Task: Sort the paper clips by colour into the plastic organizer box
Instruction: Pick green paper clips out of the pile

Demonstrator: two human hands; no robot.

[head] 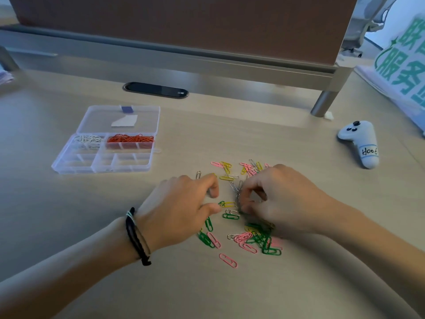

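Nearest, both hands work the loose paper clips on the tabletop: the right hand pinches silver clips, the left hand curls narrow, seemingly empty. The next move (I judge) carries silver clips far left to the organizer box.

- Loose scatter of coloured wire paper clips, in pink, yellow, green and silver: lying flat on the desk, under and around the fingertips of both hands.
- Yellow clip: flat, just beyond the left thumb tip.
- Silver clips: strung in a line, reaching the right fingers; contact blurred.
- Clear plastic compartmented organizer box: lid folded open and flat, well away from the left fingers, to their far left.
- White clips: in its rear left compartment.
- Orange-red clips: in its rear right compartment. Front compartments hold no clips.
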